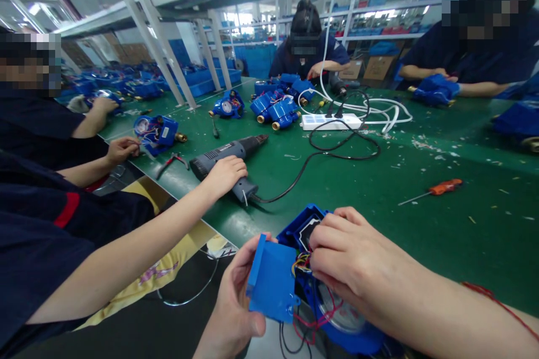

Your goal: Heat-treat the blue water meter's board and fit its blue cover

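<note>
I hold a blue plastic meter housing (273, 280) with its lid open at the near edge of the green table (421, 219). My left hand (233, 303) grips the open blue lid from below and the left. My right hand (357, 263) is curled over the housing, its fingertips pinched at the bundle of coloured wires (301, 262) inside. Red and black wires (311, 325) hang beneath the round dial face.
A co-worker's hand (225, 174) on my left rests on a grey heat gun (227, 157) whose black cord runs to a white power strip (330, 121). An orange screwdriver (438, 188) lies at right. Several blue meters (273, 109) and other seated people surround the table.
</note>
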### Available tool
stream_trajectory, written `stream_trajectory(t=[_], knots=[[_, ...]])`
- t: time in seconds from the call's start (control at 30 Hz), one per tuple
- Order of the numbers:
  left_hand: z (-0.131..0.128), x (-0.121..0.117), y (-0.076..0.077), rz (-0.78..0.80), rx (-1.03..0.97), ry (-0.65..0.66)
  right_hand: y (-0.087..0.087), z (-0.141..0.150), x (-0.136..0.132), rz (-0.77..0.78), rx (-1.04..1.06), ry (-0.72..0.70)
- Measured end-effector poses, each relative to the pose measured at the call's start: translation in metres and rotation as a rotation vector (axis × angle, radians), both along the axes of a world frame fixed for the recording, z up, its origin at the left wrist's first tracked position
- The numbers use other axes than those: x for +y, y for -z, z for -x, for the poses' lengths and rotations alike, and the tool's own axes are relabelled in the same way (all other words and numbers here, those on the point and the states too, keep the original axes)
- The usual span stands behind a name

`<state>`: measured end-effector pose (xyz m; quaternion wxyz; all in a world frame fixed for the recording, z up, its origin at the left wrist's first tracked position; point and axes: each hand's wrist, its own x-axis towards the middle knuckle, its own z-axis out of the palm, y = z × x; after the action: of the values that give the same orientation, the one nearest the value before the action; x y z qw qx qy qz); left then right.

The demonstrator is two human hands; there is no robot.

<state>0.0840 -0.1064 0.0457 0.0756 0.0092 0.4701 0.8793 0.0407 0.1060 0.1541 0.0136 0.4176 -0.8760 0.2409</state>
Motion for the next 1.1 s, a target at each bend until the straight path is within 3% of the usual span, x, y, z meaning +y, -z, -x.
stream_trajectory(t=[0.17,0.33,0.6,0.7,0.93,1.1], knots=[[0.004,-0.002,-0.01,0.123,0.067,0.007,-0.007,-0.002,-0.003,-0.028,-0.197,0.031],[0.008,-0.005,-0.019,0.188,0.129,0.028,-0.002,-0.001,-0.017,-0.07,-0.127,0.03],[0.009,-0.008,-0.029,0.277,0.183,0.035,0.006,-0.007,-0.022,-0.031,-0.088,0.187],[0.006,-0.01,-0.025,0.29,0.16,0.019,0.003,-0.003,-0.022,-0.106,-0.136,0.175],[-0.001,-0.01,0.005,0.244,0.228,-0.104,0.005,0.012,-0.026,-0.293,-0.223,0.126],[0.001,-0.009,-0.002,0.262,0.222,-0.06,0.008,0.019,-0.027,-0.251,-0.236,0.16]])
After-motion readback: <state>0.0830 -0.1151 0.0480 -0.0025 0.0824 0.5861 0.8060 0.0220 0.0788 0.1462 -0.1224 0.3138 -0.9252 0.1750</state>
